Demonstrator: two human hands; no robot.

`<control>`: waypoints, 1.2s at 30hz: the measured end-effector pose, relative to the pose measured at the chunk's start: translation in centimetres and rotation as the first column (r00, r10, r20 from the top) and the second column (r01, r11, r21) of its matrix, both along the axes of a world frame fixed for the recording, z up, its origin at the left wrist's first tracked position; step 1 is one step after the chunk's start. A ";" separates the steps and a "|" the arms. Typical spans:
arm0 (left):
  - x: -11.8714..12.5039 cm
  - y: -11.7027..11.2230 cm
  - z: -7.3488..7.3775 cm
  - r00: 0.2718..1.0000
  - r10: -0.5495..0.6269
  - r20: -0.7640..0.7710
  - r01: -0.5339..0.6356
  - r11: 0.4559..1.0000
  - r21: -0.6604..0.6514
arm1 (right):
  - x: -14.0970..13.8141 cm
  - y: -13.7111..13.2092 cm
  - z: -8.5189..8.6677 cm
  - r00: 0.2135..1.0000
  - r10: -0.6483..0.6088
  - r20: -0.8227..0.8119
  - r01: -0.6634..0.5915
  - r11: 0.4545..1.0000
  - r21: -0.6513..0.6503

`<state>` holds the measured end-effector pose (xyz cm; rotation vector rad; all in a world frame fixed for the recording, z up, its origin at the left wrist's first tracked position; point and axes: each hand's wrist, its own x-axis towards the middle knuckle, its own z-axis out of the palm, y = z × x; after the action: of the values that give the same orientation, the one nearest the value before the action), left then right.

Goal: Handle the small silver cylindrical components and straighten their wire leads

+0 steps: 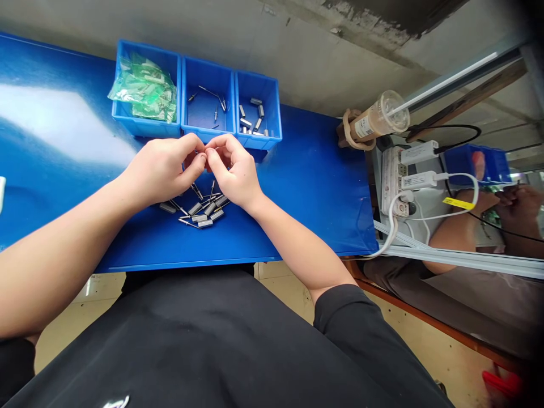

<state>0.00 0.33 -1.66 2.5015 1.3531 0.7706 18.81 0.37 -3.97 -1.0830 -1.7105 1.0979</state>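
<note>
My left hand (164, 167) and my right hand (233, 171) meet fingertip to fingertip above the blue table (306, 192). Both are closed in a pinch; whatever lies between the fingers is hidden or too small to make out. Just below them is a loose pile of grey metal hex standoffs (210, 208) and thin pop rivets (196, 191). Beyond my hands, the middle blue bin (208, 68) holds a few rivets (216, 113). In the right blue bin (276, 122) lie several grey standoffs (258, 124).
The left blue bin (117, 110) contains green-and-white packets (148, 85) in clear plastic. A drink cup (378, 122) sits in a holder at the table's right end, near a power strip (391, 181) with white cables. Past a metal frame, another person's hands (514, 204) show.
</note>
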 end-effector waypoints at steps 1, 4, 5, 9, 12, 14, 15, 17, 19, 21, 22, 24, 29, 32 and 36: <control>0.0 0.0 0.0 1.000 -0.001 -0.009 0.001 1.000 -0.006 | 0.0 0.0 0.0 1.000 0.000 -0.001 0.000 1.000 0.003; 0.0 0.0 0.1 1.000 -0.006 -0.029 0.005 1.000 -0.014 | 0.1 -0.1 0.1 1.000 0.007 0.000 -0.007 1.000 0.012; 0.0 0.0 0.2 1.000 -0.008 -0.030 0.008 1.000 -0.015 | 0.1 -0.1 0.1 1.000 0.011 0.007 -0.011 1.000 0.010; -0.1 0.0 0.2 0.998 -0.009 -0.060 0.008 1.000 -0.018 | 0.1 0.0 0.0 1.000 0.018 0.022 -0.018 1.000 -0.001; -0.1 0.1 0.1 0.996 -0.015 -0.093 0.013 1.000 -0.026 | 0.1 0.1 -0.2 1.000 0.023 0.013 -0.023 1.000 0.000; -0.2 0.1 0.1 0.995 -0.021 -0.098 0.017 0.999 -0.035 | 0.1 0.1 -0.2 1.000 0.024 0.014 -0.024 1.000 0.000; -0.1 0.1 0.1 0.995 -0.022 -0.101 0.018 0.999 -0.040 | 0.1 0.1 -0.2 1.000 0.025 0.016 -0.025 1.000 0.001; -0.1 0.0 0.3 0.994 -0.019 -0.111 0.013 0.999 -0.052 | 0.1 0.1 -0.1 0.999 0.026 0.022 -0.027 1.000 0.006; 0.0 -0.1 0.6 0.991 -0.013 -0.133 0.002 0.996 -0.084 | 0.1 0.0 0.0 0.999 0.026 0.028 -0.027 1.000 0.015; 0.1 -0.2 1.0 0.986 -0.011 -0.165 -0.013 0.990 -0.143 | 0.1 -0.1 0.1 0.999 0.027 0.029 -0.028 0.999 0.023; 0.2 -0.2 1.2 0.984 -0.011 -0.177 -0.019 0.986 -0.164 | 0.1 -0.1 0.1 0.999 0.028 0.028 -0.028 0.999 0.026; 0.3 -0.3 1.6 0.981 -0.008 -0.192 -0.029 0.982 -0.189 | 0.1 -0.1 0.1 0.999 0.029 0.031 -0.030 0.999 0.025; 0.4 -0.4 1.8 0.981 -0.009 -0.194 -0.032 0.978 -0.208 | 0.0 -0.1 0.1 0.999 0.029 0.040 -0.030 0.999 0.026; 0.5 -0.5 2.0 0.981 -0.009 -0.195 -0.034 0.976 -0.215 | 0.0 -0.1 0.1 0.999 0.028 0.031 -0.029 0.999 0.031; 0.6 -0.6 2.2 0.978 -0.005 -0.209 -0.046 0.970 -0.237 | 0.0 -0.1 0.1 0.999 0.032 0.036 -0.033 0.999 0.025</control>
<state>0.57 -0.25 0.57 2.4294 1.4427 0.3288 18.85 0.27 -3.86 -1.0686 -1.7706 1.0802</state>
